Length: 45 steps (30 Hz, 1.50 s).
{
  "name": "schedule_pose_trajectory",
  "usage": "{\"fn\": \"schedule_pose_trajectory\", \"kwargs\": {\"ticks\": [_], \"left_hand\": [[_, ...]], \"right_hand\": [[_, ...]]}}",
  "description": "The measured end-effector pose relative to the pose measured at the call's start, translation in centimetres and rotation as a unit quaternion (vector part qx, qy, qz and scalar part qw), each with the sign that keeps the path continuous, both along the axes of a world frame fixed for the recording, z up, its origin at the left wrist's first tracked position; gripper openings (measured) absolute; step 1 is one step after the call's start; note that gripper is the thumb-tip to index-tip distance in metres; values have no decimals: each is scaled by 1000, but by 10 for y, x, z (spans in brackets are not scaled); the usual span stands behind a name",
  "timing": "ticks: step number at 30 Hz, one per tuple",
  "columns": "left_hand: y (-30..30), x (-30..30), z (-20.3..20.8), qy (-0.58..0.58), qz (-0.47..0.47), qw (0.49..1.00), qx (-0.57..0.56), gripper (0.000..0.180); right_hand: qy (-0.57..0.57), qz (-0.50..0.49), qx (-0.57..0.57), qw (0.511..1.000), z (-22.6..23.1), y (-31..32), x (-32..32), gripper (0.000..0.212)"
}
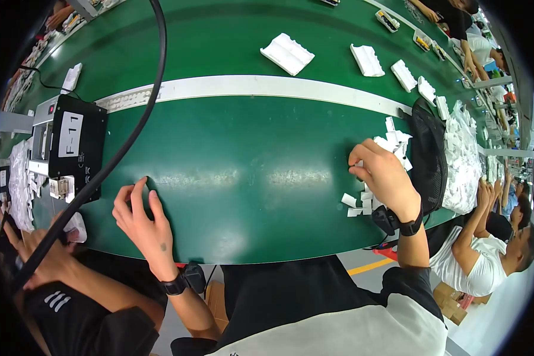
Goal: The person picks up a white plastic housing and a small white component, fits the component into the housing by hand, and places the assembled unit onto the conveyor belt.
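Count: at least five white moulded plastic shells (287, 54) beyond the right fingers (362, 155); one black mesh bag (426, 154) right of them; small white flat pieces (366, 200) near them, overlapping, uncountable; one boxy black machine (94, 142) left of the left fingers (137, 196).

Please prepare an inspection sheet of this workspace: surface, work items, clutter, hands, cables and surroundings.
Surface: green tabletop, with pale streaks.
Work items: small white pieces, in loose groups near the right hand.
Clutter: black mesh object and plastic bag at right.
Hands: left hand open, nothing seen in it; right hand curled, contents unclear.
Cables: thick black cable at left.
Surroundings: black device and another person's arm at left; co-worker in white top at right.
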<state>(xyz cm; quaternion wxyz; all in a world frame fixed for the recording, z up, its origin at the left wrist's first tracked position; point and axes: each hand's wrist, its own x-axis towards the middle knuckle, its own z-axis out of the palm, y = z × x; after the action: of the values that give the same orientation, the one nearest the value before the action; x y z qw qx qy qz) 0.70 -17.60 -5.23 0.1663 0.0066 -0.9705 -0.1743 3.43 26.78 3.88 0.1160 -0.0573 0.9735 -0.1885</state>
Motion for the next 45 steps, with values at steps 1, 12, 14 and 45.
{"fn": "schedule_pose_trajectory", "kwargs": {"ticks": [1, 12, 14, 45], "left_hand": [[1, 0, 0, 3, 3, 1000, 2, 30], [-9, 12, -1, 105, -5, 989, 107, 19], [-36, 11, 0, 152, 30, 988, -17, 22], [114, 7, 23, -75, -207, 947, 236, 15]], "right_hand": [[2, -9, -4, 1000, 0, 2, -1, 18], [47, 26, 57, 997, 8, 18, 6, 41], [53, 64, 51, 995, -1, 16, 4, 39], [144, 172, -116, 968, 0, -104, -22, 18]]}}
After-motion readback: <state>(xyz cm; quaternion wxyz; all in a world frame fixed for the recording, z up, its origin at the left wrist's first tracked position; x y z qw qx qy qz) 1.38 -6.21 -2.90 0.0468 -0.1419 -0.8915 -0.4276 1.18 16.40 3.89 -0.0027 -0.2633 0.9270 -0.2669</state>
